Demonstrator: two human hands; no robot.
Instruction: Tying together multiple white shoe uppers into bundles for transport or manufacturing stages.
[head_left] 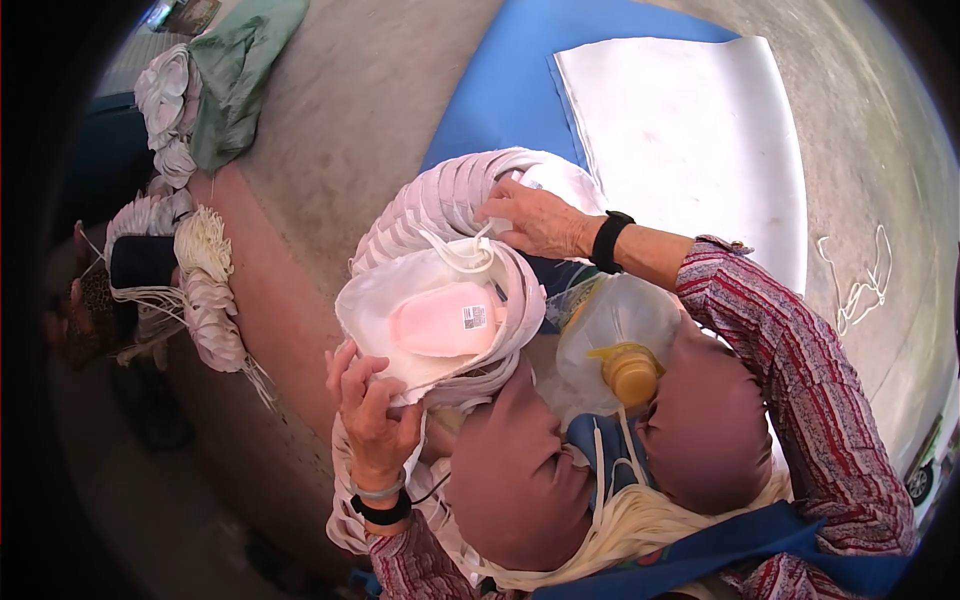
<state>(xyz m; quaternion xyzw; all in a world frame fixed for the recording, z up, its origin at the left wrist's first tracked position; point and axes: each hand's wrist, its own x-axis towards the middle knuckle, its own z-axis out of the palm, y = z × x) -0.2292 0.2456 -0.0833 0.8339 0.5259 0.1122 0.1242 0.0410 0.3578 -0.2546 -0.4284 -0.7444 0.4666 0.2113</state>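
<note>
Here, my left hand [376, 418], loosely spread, touches the white piece [366, 322]; my right hand [550, 222], grip unclear, meets the curved stack [412, 213]; uneven pulling might topple it.

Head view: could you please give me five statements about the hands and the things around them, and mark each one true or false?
1. The left hand is at the lower left rim of the white cupped piece. True.
2. The pink piece lies on the bare floor. False: it lies inside the white cupped piece.
3. The right hand appears higher in the picture than the left hand. True.
4. The clear bottle has a green cap. False: its cap is yellow.
5. The white sheet lies partly over the blue sheet. True.
</note>
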